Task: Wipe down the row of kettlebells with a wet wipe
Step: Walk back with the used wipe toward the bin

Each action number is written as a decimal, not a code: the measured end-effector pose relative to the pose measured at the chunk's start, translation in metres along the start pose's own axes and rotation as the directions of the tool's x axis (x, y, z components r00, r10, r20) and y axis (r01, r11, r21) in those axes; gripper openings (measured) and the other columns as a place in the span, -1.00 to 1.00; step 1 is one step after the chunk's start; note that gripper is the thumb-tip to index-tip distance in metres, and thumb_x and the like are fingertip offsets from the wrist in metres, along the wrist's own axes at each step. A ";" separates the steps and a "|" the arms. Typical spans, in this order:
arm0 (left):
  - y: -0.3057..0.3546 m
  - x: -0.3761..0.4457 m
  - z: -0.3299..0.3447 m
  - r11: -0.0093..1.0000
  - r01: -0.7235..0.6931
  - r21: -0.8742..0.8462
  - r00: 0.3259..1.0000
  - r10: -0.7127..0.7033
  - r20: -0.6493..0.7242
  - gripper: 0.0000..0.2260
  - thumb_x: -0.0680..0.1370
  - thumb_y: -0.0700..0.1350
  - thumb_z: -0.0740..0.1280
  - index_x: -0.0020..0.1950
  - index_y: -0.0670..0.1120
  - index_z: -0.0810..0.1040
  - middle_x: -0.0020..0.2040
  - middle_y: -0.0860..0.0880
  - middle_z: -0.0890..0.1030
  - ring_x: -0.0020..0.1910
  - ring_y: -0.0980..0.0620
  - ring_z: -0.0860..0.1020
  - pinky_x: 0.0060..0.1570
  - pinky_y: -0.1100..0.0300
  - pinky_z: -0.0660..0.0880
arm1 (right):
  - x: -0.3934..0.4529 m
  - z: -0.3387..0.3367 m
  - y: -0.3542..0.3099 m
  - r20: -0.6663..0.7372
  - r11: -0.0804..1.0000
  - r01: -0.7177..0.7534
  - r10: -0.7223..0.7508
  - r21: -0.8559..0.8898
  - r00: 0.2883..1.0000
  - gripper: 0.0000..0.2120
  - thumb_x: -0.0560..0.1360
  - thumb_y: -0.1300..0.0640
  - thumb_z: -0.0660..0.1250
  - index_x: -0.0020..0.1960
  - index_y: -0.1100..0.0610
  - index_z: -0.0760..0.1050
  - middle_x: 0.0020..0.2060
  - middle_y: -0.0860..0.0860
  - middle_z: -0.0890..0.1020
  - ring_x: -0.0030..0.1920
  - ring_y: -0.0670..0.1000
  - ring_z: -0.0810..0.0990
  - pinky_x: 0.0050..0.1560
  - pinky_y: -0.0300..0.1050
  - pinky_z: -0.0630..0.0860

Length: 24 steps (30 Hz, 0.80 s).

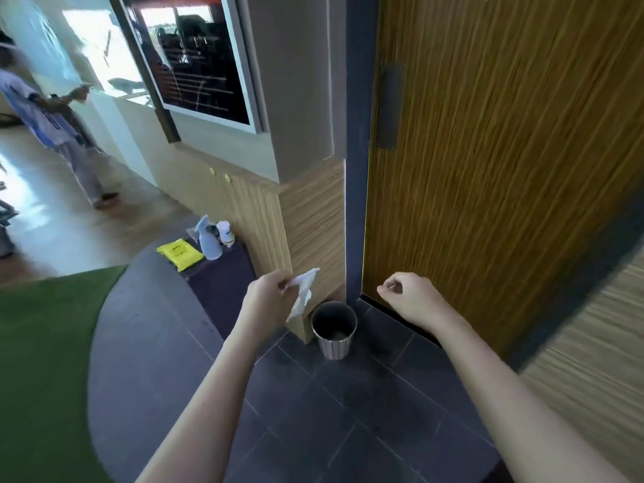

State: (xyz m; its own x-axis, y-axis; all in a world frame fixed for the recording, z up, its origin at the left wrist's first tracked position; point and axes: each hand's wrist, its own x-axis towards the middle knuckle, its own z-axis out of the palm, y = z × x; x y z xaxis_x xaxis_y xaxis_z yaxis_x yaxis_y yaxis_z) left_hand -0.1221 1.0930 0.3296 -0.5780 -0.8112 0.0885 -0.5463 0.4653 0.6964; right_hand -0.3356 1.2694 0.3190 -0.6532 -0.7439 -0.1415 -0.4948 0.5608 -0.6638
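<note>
two bare forearms reach forward over dark grey floor tiles (348, 413). the left hand (268, 294) is closed in a pinch, thumb and fingertips gripping a crumpled white wet wipe (304, 291) by its upper part, so the rest of the wipe hangs loose below the fingers. the wipe hangs in the air just left of and above a small round waste bin (334, 331), not touching it. the right hand (407, 296) is curled into a loose fist with the thumb against the forefinger; it holds nothing that can be seen.

the bin stands on the tiles at the foot of a wood-grain wall corner (313, 221), beside a dark door frame (357, 169). its inside is dark and its contents cannot be made out. right of the frame stands a wood-grain door (505, 151) with a dark handle plate (390, 106).

farther left, a low dark worktop (223, 273) against the wall carries a yellow pack (179, 254), a pale spray bottle (208, 240) and a white bottle (224, 231), all close together. green matting (45, 343) covers the floor at the left.

higher on the wall hangs a dark framed board (195, 57). at the far left another person (52, 116) stands on the wooden floor, blurred.
</note>
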 end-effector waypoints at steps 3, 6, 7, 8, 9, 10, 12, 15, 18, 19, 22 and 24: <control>-0.010 0.047 0.020 0.998 0.036 -0.057 0.999 -0.035 0.033 -0.78 0.58 -0.09 0.29 -0.27 -0.03 0.54 -0.39 0.10 0.49 -0.40 0.16 0.39 -0.42 0.39 0.31 | 0.050 0.005 0.001 0.048 1.000 -0.009 0.009 -0.005 0.999 -0.73 0.65 -0.10 0.31 0.20 0.04 0.61 0.08 -0.05 0.68 0.07 -0.03 0.63 -0.01 -0.13 0.53; -0.023 0.100 0.043 0.995 0.069 -0.072 0.992 -0.061 0.110 -0.82 0.57 -0.09 0.30 -0.21 -0.02 0.60 -0.33 0.04 0.58 -0.35 0.09 0.47 -0.40 0.34 0.36 | 0.102 0.014 0.004 0.052 0.999 -0.036 0.036 -0.008 0.998 -0.71 0.65 -0.11 0.30 0.24 0.03 0.60 0.12 -0.06 0.66 0.11 -0.02 0.63 0.07 -0.09 0.57; -0.028 0.121 0.052 0.995 0.060 -0.074 0.990 -0.050 0.128 -0.82 0.57 -0.11 0.31 -0.22 0.01 0.61 -0.31 0.02 0.61 -0.34 0.10 0.50 -0.40 0.38 0.37 | 0.124 0.018 0.005 0.045 0.999 -0.049 0.049 -0.007 0.998 -0.71 0.65 -0.11 0.30 0.25 0.03 0.60 0.12 -0.06 0.66 0.11 -0.02 0.63 0.10 -0.07 0.59; -0.033 0.142 0.061 0.997 0.044 -0.066 0.989 -0.034 0.142 -0.80 0.57 -0.13 0.32 -0.24 0.03 0.60 -0.32 0.01 0.61 -0.35 0.11 0.50 -0.41 0.39 0.38 | 0.143 0.022 0.006 0.045 0.998 -0.064 0.064 -0.004 0.997 -0.71 0.65 -0.12 0.31 0.25 0.02 0.60 0.12 -0.06 0.66 0.11 -0.02 0.64 0.13 -0.05 0.61; -0.038 0.161 0.069 0.997 0.036 -0.063 0.987 -0.026 0.157 -0.77 0.57 -0.15 0.32 -0.27 0.06 0.58 -0.34 0.01 0.59 -0.37 0.15 0.49 -0.41 0.41 0.39 | 0.161 0.027 0.007 0.047 0.997 -0.079 0.079 0.003 0.996 -0.72 0.64 -0.12 0.31 0.23 0.02 0.60 0.12 -0.06 0.66 0.10 -0.02 0.64 0.15 -0.02 0.61; -0.041 0.181 0.076 0.998 0.027 -0.061 0.986 -0.016 0.169 -0.75 0.57 -0.17 0.33 -0.29 0.07 0.56 -0.36 0.03 0.58 -0.40 0.16 0.48 -0.41 0.41 0.39 | 0.180 0.032 0.008 0.048 0.995 -0.097 0.097 0.006 0.994 -0.73 0.64 -0.12 0.31 0.22 0.01 0.61 0.11 -0.07 0.66 0.09 -0.03 0.64 0.15 -0.01 0.62; -0.051 0.222 0.091 0.999 0.021 -0.038 0.976 -0.012 0.216 -0.80 0.55 -0.19 0.33 -0.23 0.01 0.63 -0.35 0.01 0.60 -0.37 0.14 0.53 -0.40 0.32 0.42 | 0.216 0.038 0.008 0.047 0.989 -0.144 0.143 0.016 0.989 -0.75 0.64 -0.11 0.31 0.19 0.01 0.61 0.09 -0.07 0.67 0.07 -0.03 0.64 0.14 0.00 0.62; -0.066 0.282 0.115 1.000 0.005 0.011 0.959 -0.008 0.283 -0.87 0.54 -0.20 0.32 -0.09 -0.14 0.67 -0.25 -0.08 0.67 -0.19 -0.05 0.61 -0.19 0.12 0.51 | 0.266 0.047 0.007 0.054 0.980 -0.196 0.194 0.035 0.980 -0.76 0.64 -0.10 0.31 0.15 0.03 0.62 0.05 -0.07 0.68 0.07 -0.02 0.65 0.16 0.02 0.62; -0.079 0.332 0.140 0.999 -0.018 0.043 0.931 0.001 0.365 -0.89 0.50 -0.24 0.30 -0.19 -0.19 0.59 -0.28 -0.12 0.62 -0.23 -0.12 0.57 -0.23 0.07 0.47 | 0.312 0.049 0.013 0.042 0.965 -0.255 0.253 0.060 0.967 -0.75 0.64 -0.11 0.31 0.16 0.02 0.62 0.06 -0.08 0.67 0.07 -0.02 0.64 0.13 -0.03 0.61; -0.081 0.341 0.145 0.999 -0.017 0.044 0.926 0.000 0.378 -0.90 0.48 -0.26 0.29 -0.22 -0.19 0.57 -0.30 -0.14 0.60 -0.28 -0.12 0.55 -0.26 0.05 0.46 | 0.320 0.049 0.014 0.048 0.961 -0.269 0.266 0.071 0.963 -0.75 0.64 -0.12 0.31 0.16 0.01 0.62 0.06 -0.09 0.67 0.06 -0.04 0.64 0.11 -0.05 0.60; -0.087 0.368 0.162 0.999 0.010 0.032 0.905 -0.022 0.425 -0.86 0.45 -0.28 0.28 -0.31 -0.17 0.51 -0.35 -0.16 0.56 -0.44 0.05 0.45 -0.43 0.16 0.40 | 0.346 0.052 0.020 0.061 0.944 -0.317 0.312 0.096 0.948 -0.76 0.63 -0.12 0.31 0.13 0.01 0.63 0.04 -0.09 0.67 0.06 -0.02 0.64 0.16 0.01 0.61; -0.092 0.387 0.176 0.999 -0.007 0.049 0.903 -0.014 0.429 -0.87 0.44 -0.27 0.30 -0.32 -0.16 0.48 -0.36 -0.15 0.52 -0.42 0.08 0.38 -0.43 0.19 0.33 | 0.362 0.054 0.023 0.073 0.937 -0.336 0.330 0.095 0.941 -0.76 0.63 -0.12 0.31 0.11 0.01 0.63 0.04 -0.07 0.69 0.07 0.00 0.65 0.18 0.06 0.62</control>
State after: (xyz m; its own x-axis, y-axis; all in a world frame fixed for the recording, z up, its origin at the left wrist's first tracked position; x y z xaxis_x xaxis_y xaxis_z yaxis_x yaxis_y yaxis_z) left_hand -0.4021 0.7988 0.1746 -0.7742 -0.5874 -0.2357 -0.5711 0.4879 0.6602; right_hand -0.5529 0.9933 0.2131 -0.7360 -0.5416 -0.4062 -0.1900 0.7412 -0.6439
